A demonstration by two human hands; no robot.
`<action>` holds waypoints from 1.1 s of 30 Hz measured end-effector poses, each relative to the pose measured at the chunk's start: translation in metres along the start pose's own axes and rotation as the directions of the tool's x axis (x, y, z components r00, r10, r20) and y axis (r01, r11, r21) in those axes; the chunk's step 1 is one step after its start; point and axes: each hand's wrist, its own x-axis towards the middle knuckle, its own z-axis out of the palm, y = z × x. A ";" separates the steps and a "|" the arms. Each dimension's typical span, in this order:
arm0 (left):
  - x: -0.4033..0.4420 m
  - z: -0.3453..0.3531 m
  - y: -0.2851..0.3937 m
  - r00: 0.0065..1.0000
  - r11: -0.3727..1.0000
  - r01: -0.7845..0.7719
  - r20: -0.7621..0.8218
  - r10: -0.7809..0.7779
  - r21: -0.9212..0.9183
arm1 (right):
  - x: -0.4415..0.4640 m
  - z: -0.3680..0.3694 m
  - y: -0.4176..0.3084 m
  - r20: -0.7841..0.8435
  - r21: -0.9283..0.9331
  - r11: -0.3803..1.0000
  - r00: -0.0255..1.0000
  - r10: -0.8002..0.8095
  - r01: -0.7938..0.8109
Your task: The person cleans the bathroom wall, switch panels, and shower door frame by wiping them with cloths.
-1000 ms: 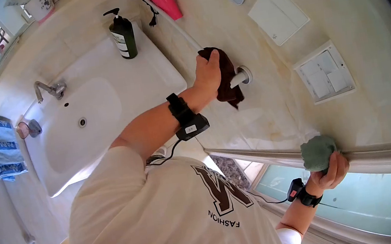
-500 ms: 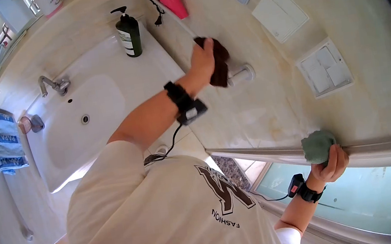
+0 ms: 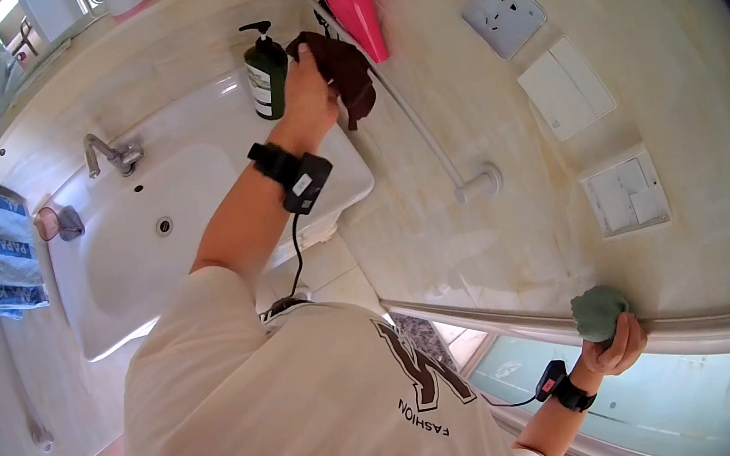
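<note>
FASHION near, PAPA far

We are wearing one white fabric shirt reading "FASHION" beside a large brown letter. Our right hand is gripping one bunched grey-green cloth by the pale, ridged frame. Our left hand is gripping one dark-brown cloth beside one dark-green plastic pump bottle; its label is proving too small to read. Left of the white ceramic basin, one blue-and-white towel is showing "PAPA".

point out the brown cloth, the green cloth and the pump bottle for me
Brown cloth (image 3: 347, 70): head view, on the middle of its visible folds.
Green cloth (image 3: 599, 313): head view, on the middle of its exposed face.
Pump bottle (image 3: 264, 84): head view, on the pale label on its body.
</note>
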 end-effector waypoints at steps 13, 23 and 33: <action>0.140 -0.011 -0.049 0.973 0.943 -0.056 -0.194 0.125 0.327 | -0.002 0.001 -0.005 0.064 -0.124 0.992 0.998 0.011 -0.003; 0.180 -0.016 -0.003 0.945 -0.615 -0.242 0.326 0.026 0.750 | -0.001 0.008 -0.010 0.084 -0.239 0.971 0.996 0.044 -0.023; 0.180 -0.019 -0.025 0.984 0.953 -0.033 -0.157 0.084 0.302 | -0.004 0.008 -0.008 0.062 -0.238 0.969 0.994 0.088 -0.071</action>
